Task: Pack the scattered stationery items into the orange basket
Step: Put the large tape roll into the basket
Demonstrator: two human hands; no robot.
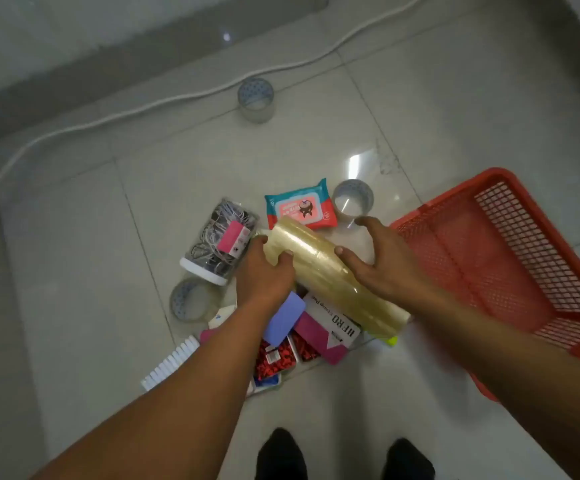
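- Lying on the floor at the left, untouched: brush (170,362), near tape (189,299) and jar (219,237). The jar is on its side, just beside the near tape.
- Far tape (255,98) stands alone toward the floor's (73,271) far edge, just beside a cable (108,116).
- Left hand (264,275) grips the roll's upper-left end, fingers curled round it.
- Roll (330,275) slants from beside the jar down to the right, above the pile. It is not yet over the basket, and whether it is lifted clear cannot be told.
- Pile beneath the roll and left forearm: block (285,320), pad box (333,327) and clip box (274,358), all unpacked.
- Wipes (299,206) and mid tape (352,200) lie side by side beyond the roll, on the floor.
- Right hand (385,261) lies over the roll's middle, thumb on it and fingers spread. Whether it clasps the roll cannot be told.
- Basket (541,306) sits at the right, its near corner hidden by the right forearm. No item shows inside.
- Assessment: packing has barely begun. The roll appears to be the first item in hand, and everything else remains to be packed.
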